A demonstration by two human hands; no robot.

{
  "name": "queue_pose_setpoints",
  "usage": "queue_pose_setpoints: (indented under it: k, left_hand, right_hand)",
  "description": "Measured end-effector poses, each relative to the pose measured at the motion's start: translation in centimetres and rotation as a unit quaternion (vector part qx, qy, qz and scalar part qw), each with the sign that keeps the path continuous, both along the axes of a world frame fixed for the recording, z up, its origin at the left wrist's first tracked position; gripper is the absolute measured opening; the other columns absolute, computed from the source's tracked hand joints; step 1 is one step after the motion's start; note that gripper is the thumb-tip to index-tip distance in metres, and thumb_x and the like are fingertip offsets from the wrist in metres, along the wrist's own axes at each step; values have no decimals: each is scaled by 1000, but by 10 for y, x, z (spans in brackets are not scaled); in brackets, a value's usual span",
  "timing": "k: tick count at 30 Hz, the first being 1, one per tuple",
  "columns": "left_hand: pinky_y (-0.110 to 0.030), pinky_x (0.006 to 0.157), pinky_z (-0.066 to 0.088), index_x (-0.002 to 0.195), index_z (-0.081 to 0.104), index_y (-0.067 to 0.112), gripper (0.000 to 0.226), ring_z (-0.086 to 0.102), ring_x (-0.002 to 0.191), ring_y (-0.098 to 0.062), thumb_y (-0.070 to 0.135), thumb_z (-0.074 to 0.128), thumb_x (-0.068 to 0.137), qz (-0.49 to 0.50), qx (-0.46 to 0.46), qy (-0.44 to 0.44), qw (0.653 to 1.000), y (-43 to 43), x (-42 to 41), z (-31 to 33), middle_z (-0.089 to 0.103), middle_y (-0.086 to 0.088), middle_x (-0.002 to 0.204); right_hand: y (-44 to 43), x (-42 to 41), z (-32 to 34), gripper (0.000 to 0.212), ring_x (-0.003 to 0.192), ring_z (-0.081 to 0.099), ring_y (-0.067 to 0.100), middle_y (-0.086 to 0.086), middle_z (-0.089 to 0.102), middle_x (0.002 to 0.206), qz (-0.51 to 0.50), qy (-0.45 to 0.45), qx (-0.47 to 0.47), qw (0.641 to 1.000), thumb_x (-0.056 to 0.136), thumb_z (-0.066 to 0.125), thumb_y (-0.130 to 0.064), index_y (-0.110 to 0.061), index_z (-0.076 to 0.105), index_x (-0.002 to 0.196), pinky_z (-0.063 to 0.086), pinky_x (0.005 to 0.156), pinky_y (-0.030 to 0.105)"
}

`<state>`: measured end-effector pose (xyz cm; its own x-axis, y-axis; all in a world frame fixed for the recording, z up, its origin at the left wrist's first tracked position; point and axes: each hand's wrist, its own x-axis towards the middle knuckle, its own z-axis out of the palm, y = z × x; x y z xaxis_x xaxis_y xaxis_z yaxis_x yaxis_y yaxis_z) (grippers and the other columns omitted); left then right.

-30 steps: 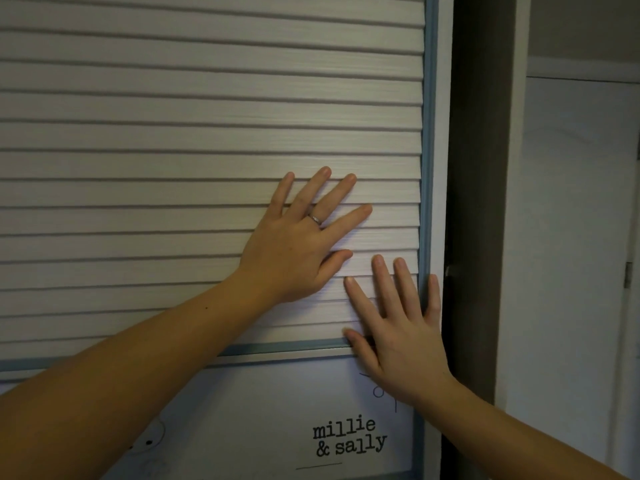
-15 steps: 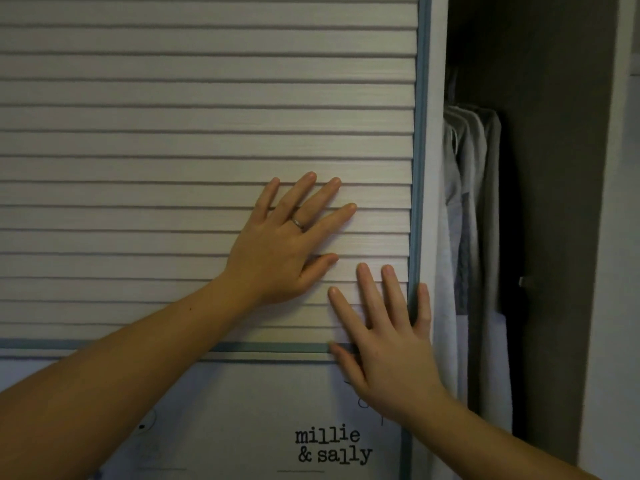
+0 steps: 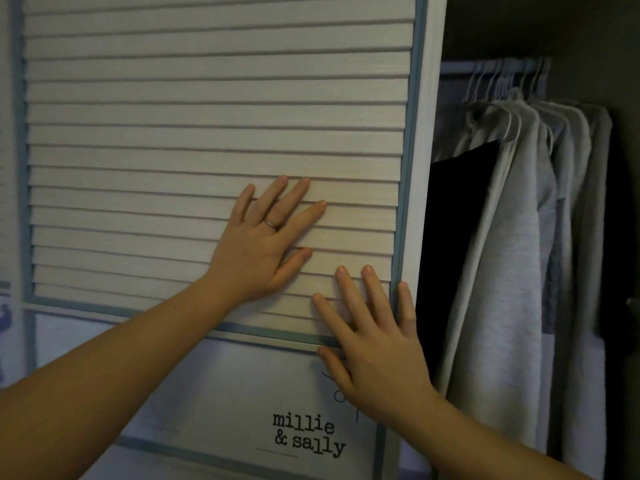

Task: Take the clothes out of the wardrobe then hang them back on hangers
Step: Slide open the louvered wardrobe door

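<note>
The white slatted sliding wardrobe door [image 3: 207, 116] now sits further left than a moment ago, baring far more of the opening. The left hand [image 3: 263, 244] and right hand [image 3: 374, 344] press flat on it, fingers straight and spread (gripping nothing). Pale grey clothes [image 3: 502, 254] on thin white hangers [image 3: 498, 81] hang inside, none taken out yet.

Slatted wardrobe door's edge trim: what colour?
A pale blue trim strip frames the whitish slatted wardrobe door; clearest in head view.
</note>
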<state>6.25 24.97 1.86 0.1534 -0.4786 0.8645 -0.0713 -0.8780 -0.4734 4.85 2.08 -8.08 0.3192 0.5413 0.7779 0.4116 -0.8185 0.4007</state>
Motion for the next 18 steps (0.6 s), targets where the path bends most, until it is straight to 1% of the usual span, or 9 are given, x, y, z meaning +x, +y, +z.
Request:
queue_pose_setpoints:
  k: [9, 13, 18]
  left_hand:
    - [-56, 118, 17, 154, 30, 27, 59, 15, 151, -29, 46, 38, 99, 51, -65, 33, 996, 59, -10, -14, 17, -5, 164]
    - [-55, 118, 16, 155, 30, 27, 58, 12, 152, -29, 44, 36, 100, 62, -112, 44, 991, 83, -13, -22, 15, -5, 165]
    - [-53, 119, 14, 156, 24, 29, 59, 7, 153, -26, 42, 35, 100, 79, -178, 61, 979, 110, -18, -33, 9, -3, 166]
  right_hand:
    - [55, 2, 0, 62, 149, 12, 36, 7, 22, 161, 46, -1, -42, 998, 91, 44, -60, -26, 47, 143, 12, 116, 63]
    - [74, 6, 2, 61, 149, 15, 33, 6, 26, 160, 84, -15, -58, 995, 90, 47, -59, -24, 51, 140, 11, 117, 59]
    - [100, 12, 4, 61, 150, 11, 31, 6, 24, 161, 117, -23, -94, 988, 92, 44, -58, -22, 50, 141, 9, 119, 56]
